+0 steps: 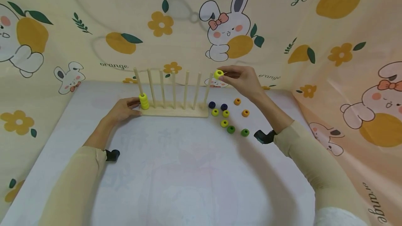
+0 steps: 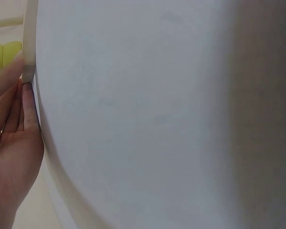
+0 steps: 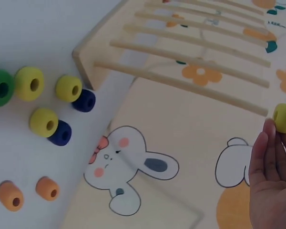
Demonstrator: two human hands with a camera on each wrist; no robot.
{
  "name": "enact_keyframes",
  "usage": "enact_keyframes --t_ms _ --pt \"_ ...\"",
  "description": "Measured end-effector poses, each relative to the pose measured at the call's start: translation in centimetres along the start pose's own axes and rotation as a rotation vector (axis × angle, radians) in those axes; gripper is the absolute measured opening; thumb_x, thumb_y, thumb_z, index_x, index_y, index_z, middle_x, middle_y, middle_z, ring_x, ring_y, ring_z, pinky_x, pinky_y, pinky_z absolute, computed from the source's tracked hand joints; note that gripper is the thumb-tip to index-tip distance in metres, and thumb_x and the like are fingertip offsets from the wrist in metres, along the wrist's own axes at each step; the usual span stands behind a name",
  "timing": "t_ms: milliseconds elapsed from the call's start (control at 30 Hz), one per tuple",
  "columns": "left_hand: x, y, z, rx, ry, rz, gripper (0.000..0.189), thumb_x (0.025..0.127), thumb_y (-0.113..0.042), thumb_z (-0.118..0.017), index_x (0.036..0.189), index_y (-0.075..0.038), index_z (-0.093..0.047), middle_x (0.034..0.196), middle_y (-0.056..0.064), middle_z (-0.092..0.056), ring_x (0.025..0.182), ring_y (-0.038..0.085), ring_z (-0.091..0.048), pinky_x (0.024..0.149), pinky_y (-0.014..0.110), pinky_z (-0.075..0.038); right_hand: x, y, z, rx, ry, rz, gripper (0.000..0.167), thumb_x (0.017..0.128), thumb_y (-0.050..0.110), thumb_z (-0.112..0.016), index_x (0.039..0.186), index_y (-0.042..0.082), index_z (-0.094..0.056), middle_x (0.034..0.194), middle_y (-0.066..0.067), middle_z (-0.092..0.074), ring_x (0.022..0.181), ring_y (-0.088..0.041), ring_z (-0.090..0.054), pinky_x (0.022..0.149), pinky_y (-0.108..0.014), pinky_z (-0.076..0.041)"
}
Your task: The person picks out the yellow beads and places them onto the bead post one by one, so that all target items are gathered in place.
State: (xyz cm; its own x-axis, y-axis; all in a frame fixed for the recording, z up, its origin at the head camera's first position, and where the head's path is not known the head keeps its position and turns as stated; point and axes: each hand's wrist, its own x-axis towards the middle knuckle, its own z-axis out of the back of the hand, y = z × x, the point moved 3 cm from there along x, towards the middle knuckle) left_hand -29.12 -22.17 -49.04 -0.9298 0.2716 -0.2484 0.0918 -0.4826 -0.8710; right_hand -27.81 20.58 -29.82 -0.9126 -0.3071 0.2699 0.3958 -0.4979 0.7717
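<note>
A wooden peg rack [image 1: 176,113] stands on the table with a row of several upright pegs. Yellow beads [image 1: 144,102] are stacked on its leftmost peg; the other pegs are bare. My left hand [image 1: 122,110] holds the left end of the base, thumb at the front edge, beside that stack. In the left wrist view the thumb and fingers [image 2: 31,107] meet the base's end. Between thumb and fingertips, my right hand [image 1: 243,79] pinches a yellow bead [image 1: 218,74] right by the top of the rightmost peg. The right wrist view shows this bead [image 3: 281,118] close to the peg's tip.
Loose beads lie right of the rack: dark blue [image 1: 224,107], yellow [image 1: 224,123], green [image 1: 245,133] and orange [image 1: 245,113]. Behind the table hangs a printed cloth [image 1: 182,48] with rabbits and oranges. Another cloth side [image 1: 333,111] borders the table's right.
</note>
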Motion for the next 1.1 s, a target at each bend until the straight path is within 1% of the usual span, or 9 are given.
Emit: enact_keyframes --t_ms 233,333,500,633,800,933,1100 --pt "0.2 0.4 0.1 -0.025 0.022 -0.007 0.08 0.086 -0.003 -0.076 0.151 0.007 -0.03 0.154 0.025 -0.036 0.142 0.035 -0.036 0.117 0.042 -0.032 1.0 1.0 -0.5 -0.018 0.01 0.056 0.033 0.09 0.019 -0.075 0.121 0.01 -0.072 0.108 -0.004 -0.073 0.089 -0.014 -0.07 0.08 -0.022 -0.057" --pt "0.2 0.4 0.2 -0.043 0.029 -0.011 0.081 0.086 -0.002 -0.076 0.151 0.007 -0.03 0.155 0.025 -0.035 0.143 0.035 -0.036 0.116 0.042 -0.034 1.5 1.4 -0.7 -0.008 0.018 0.069 0.033 0.09 0.018 -0.074 0.121 0.01 -0.072 0.109 -0.005 -0.074 0.09 -0.015 -0.07 0.08 -0.022 -0.057" --pt "0.1 0.3 0.2 -0.056 0.032 0.0 0.083 0.085 -0.003 -0.077 0.152 0.005 -0.03 0.155 0.024 -0.034 0.143 0.035 -0.035 0.116 0.042 -0.033 2.3 2.2 -1.3 -0.001 0.04 0.088 0.031 0.09 0.016 -0.075 0.12 0.009 -0.073 0.108 -0.008 -0.074 0.089 -0.016 -0.07 0.078 -0.022 -0.058" --pt "0.1 0.2 0.3 -0.046 0.03 0.001 0.083 0.085 -0.004 -0.077 0.152 0.005 -0.03 0.155 0.024 -0.034 0.143 0.035 -0.035 0.117 0.043 -0.032 3.0 2.8 -2.0 -0.002 0.06 0.089 0.03 0.089 0.016 -0.076 0.119 0.01 -0.074 0.108 -0.007 -0.074 0.088 -0.015 -0.071 0.078 -0.022 -0.058" --pt "0.3 0.5 0.3 -0.016 0.016 0.005 0.081 0.085 -0.004 -0.077 0.152 0.005 -0.032 0.154 0.023 -0.037 0.142 0.035 -0.036 0.116 0.043 -0.032 3.8 3.4 -2.9 0.014 0.092 0.094 0.03 0.09 0.017 -0.075 0.119 0.009 -0.074 0.111 -0.006 -0.074 0.092 -0.016 -0.071 0.081 -0.025 -0.058" --pt "0.5 0.7 0.2 -0.005 0.01 0.003 0.08 0.085 -0.005 -0.078 0.151 0.005 -0.034 0.153 0.024 -0.038 0.142 0.035 -0.037 0.116 0.044 -0.032 4.4 3.8 -3.6 -0.01 0.103 0.107 0.029 0.09 0.019 -0.075 0.118 0.011 -0.074 0.11 -0.004 -0.074 0.092 -0.013 -0.071 0.082 -0.025 -0.058" --pt "0.4 0.5 0.1 0.002 0.006 -0.002 0.079 0.085 -0.006 -0.077 0.151 0.005 -0.034 0.153 0.024 -0.038 0.142 0.035 -0.037 0.117 0.044 -0.031 5.0 4.5 -4.3 -0.02 0.124 0.123 0.029 0.09 0.021 -0.075 0.118 0.012 -0.074 0.112 -0.002 -0.073 0.091 -0.012 -0.071 0.082 -0.026 -0.058"
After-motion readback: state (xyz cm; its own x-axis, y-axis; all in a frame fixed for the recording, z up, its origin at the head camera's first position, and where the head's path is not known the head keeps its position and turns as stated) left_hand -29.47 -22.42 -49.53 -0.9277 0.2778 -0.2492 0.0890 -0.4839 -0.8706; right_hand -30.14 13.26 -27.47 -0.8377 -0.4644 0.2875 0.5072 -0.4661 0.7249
